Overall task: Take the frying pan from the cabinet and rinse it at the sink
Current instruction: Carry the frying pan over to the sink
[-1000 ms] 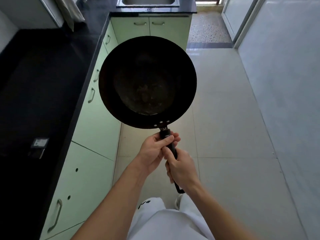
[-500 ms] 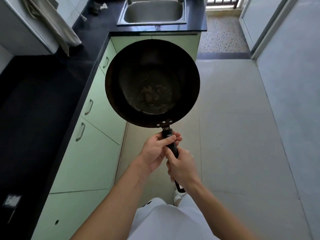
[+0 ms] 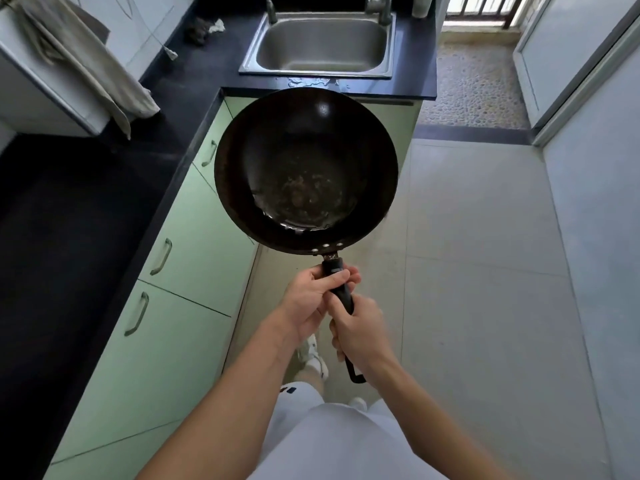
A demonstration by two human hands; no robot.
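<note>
Pan (image 3: 304, 171) gripped by handle in 2 hands, left (image 3: 311, 301) ahead of right (image 3: 360, 336); should be kept level until over sink (image 3: 320, 43).

I stand in a narrow home kitchen. A black tabletop (image 3: 104, 209) runs along my left and turns across the far end, where a steel sink (image 3: 320, 46) is set into it with a tap (image 3: 270, 8) behind. Pale green cabinet doors (image 3: 194, 244) with metal handles sit below. A cloth (image 3: 86, 64) hangs from a white unit, perhaps a wall cabinet. The floor (image 3: 485, 271) is pale tile.
</note>
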